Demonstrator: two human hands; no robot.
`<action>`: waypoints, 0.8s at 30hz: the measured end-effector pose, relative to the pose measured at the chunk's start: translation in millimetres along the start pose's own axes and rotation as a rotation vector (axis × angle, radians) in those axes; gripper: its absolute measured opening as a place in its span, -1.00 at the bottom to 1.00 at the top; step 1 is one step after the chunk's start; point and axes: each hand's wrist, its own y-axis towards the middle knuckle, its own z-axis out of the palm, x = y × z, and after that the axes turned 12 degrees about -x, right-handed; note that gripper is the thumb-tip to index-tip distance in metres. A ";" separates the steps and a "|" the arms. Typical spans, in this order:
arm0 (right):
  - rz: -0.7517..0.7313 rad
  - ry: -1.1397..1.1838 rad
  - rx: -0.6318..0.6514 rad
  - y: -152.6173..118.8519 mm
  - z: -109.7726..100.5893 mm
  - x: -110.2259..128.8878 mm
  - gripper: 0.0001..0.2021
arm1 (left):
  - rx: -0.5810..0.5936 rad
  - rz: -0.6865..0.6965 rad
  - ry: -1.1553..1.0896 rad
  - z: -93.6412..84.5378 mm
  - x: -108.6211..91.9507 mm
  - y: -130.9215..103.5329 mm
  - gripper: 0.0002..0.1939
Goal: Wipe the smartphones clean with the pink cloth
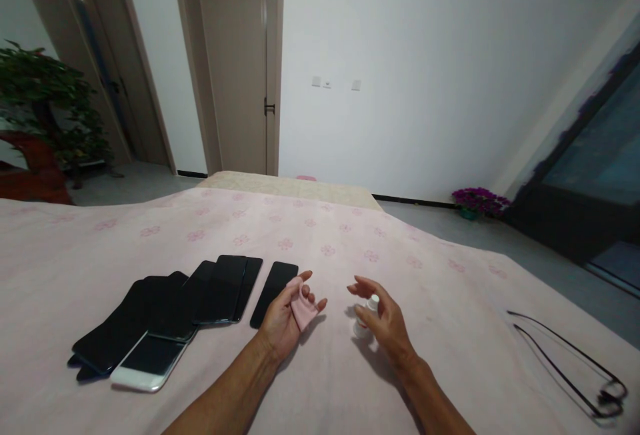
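My left hand [283,325], palm turned up, has its fingers curled on a small pink cloth [303,307]. Just behind that hand, a black smartphone [275,285] lies by itself on the pink flowered cover [325,388]. My right hand [387,325] is wrapped around a small white bottle [362,326] with a white cap. The bottle leans slightly, and thumb and palm hide part of it; whether its base touches the cover I cannot tell. Left of my left hand, several dark smartphones [220,291] overlap in a fanned row. A white-framed phone [150,358] lies at their near edge.
Black-framed glasses [575,368] lie at the right with their arms unfolded. A beige surface [295,187] adjoins the cover's far edge. Purple flowers [480,200] stand on the floor at the far right. A leafy plant [45,101] and a closed door [235,68] are beyond.
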 end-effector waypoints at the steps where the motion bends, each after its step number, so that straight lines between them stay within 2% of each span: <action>1: 0.055 0.004 -0.004 -1.4 3.0 -1.2 -0.56 | -0.006 0.002 0.008 0.3 0.2 0.1 -0.82; 4: 0.156 0.024 -0.057 -4.3 13.1 -2.4 -0.61 | -0.037 0.006 0.049 2.6 2.1 0.2 -0.86; 8: 0.163 0.045 -0.125 -6.9 25.1 -0.9 -0.56 | -0.027 0.009 0.089 3.4 5.8 1.2 -0.84; 13: 0.197 0.179 -0.045 -9.5 31.8 2.2 -0.51 | -0.047 -0.052 0.108 0.0 6.3 2.6 -0.76; 19: 0.238 0.169 0.011 -6.4 35.2 10.5 -0.62 | -0.035 -0.072 0.074 0.2 4.4 3.4 -0.75; 24: 0.317 0.233 -0.074 -5.9 41.6 5.1 -0.59 | 0.007 -0.072 0.009 1.9 7.7 3.7 -0.80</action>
